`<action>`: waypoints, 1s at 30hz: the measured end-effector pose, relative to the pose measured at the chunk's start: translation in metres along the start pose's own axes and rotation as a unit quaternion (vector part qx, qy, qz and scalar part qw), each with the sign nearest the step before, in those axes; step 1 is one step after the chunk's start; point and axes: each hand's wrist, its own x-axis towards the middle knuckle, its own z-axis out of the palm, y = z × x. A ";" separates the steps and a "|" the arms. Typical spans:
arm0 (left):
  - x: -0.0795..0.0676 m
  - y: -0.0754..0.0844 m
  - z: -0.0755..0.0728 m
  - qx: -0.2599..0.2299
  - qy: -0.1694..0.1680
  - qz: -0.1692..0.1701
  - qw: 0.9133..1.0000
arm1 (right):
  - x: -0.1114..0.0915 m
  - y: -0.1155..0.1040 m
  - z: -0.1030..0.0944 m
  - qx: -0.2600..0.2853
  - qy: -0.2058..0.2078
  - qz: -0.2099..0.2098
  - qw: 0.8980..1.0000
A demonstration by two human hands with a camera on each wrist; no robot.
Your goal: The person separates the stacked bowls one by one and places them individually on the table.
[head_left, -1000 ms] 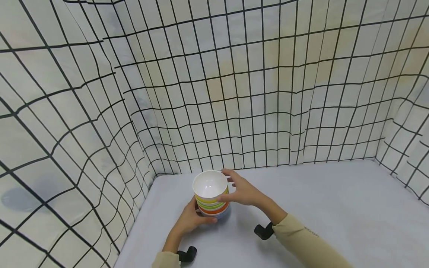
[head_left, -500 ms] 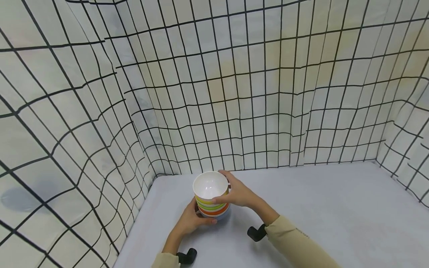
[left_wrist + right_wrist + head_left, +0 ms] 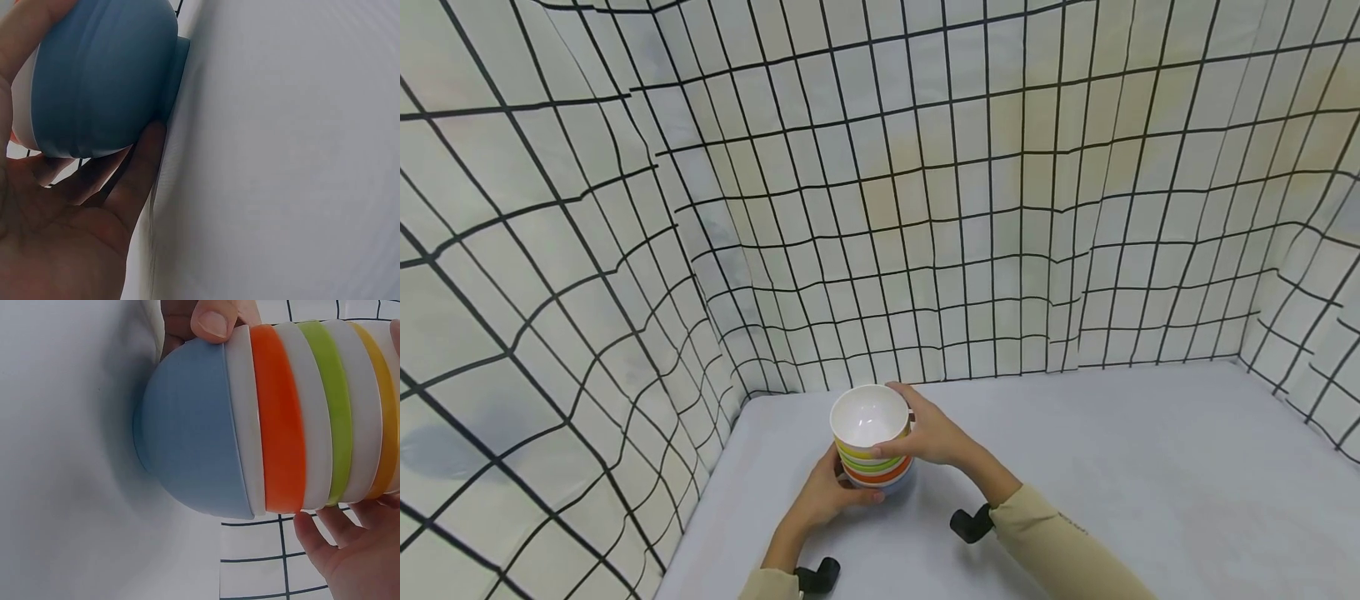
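A stack of nested bowls with white insides stands on the table. Lowest is a blue bowl (image 3: 190,428); an orange bowl (image 3: 278,425), a green bowl (image 3: 337,400) and a yellow bowl (image 3: 379,394) follow above it. In the head view, the white inside of the top bowl (image 3: 868,417) faces up. My left hand (image 3: 823,492) holds the low part of the stack, its thumb near the blue bowl's rim and its fingers round the far side. My right hand (image 3: 931,429) grips the top of the stack from the right, thumb in front and fingers behind.
The stack is on the left half of a pale table (image 3: 1112,467). White walls with a black grid (image 3: 970,208) rise behind it and at both sides. A black wrist mount (image 3: 972,525) shows at the right wrist, another black mount (image 3: 818,577) at the left.
My right hand and forearm have shifted slightly left, the thumb further round the front of the top bowl. The left hand and the stack stay almost in place.
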 end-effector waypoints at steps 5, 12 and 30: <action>-0.001 0.001 0.000 -0.003 -0.001 -0.002 1.000 | 0.000 0.000 0.001 0.008 0.004 -0.021 1.000; 0.001 0.000 0.000 -0.001 -0.001 0.001 1.000 | -0.001 -0.001 0.001 -0.006 0.019 -0.031 0.999; 0.003 -0.003 0.000 0.013 0.003 -0.004 1.000 | -0.011 -0.016 -0.013 0.008 0.071 -0.040 0.997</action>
